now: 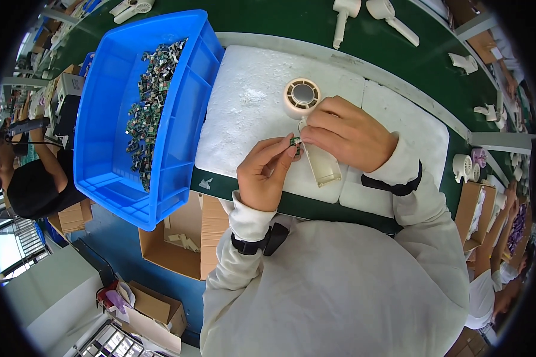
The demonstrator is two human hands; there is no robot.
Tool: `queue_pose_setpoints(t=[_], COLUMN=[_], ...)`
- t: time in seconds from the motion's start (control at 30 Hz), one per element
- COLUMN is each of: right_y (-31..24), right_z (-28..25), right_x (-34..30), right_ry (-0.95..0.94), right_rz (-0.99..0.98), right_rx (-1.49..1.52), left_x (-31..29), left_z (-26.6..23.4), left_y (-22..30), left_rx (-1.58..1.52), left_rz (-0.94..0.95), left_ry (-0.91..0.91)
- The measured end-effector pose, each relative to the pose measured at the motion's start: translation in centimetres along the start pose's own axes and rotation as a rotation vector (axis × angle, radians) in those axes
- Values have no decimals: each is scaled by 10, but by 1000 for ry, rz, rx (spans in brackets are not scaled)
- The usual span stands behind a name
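My left hand [264,171] is closed, its thumb and fingertips pinching a small green circuit board [295,141]. Just right of it, my right hand [351,134] has its fingers bent together over the neck of a cream handheld fan [323,166]. The fan lies with its round head away from me, a grey disc at the middle, and its hollow handle pointing toward me. Whether my right fingertips also pinch a thin wire there is hidden. Under both hands are white foam sheets [238,107] on the green bench.
Left of the foam a blue bin [113,128] holds a heap of small circuit boards [155,101]. Fan shells [393,21] lie along the green belt [268,18] at the back. Below the bench stands an open cardboard box [173,253]. A person [36,178] is at far left.
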State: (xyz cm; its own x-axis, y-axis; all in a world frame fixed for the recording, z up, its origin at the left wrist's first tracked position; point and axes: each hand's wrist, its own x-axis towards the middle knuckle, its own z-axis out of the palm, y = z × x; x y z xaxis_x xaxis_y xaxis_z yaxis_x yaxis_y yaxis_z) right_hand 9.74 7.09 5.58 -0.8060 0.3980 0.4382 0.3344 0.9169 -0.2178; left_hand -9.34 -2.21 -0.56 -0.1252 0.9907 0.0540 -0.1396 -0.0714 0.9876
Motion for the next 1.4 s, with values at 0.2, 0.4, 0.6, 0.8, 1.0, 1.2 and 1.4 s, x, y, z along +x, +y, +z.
queue_pose_setpoints(t=[0.2, 0.4, 0.6, 0.8, 1.0, 1.2, 1.4], right_y=[-6, -23, -26, 7, 83, 218, 244], right_z=[13, 24, 25, 2, -12, -8, -80], right_x=[2, 2, 4, 8, 41, 41, -28], right_ry=[112, 129, 61, 162, -120, 253, 247], right_rz=[214, 625, 782, 456, 305, 927, 820], right_rx=[206, 585, 726, 336, 413, -13, -252], left_x=[-4, -8, -10, 0, 45, 70, 86], left_z=[-1, 17, 16, -27, -179, -251, -225], left_y=[-2, 5, 12, 135, 155, 105, 110], left_rx=[261, 608, 767, 958, 1161, 1164, 1179], left_rz=[110, 347, 356, 221, 55, -155, -300], left_ry=[59, 185, 180, -90, 11, -403, -473])
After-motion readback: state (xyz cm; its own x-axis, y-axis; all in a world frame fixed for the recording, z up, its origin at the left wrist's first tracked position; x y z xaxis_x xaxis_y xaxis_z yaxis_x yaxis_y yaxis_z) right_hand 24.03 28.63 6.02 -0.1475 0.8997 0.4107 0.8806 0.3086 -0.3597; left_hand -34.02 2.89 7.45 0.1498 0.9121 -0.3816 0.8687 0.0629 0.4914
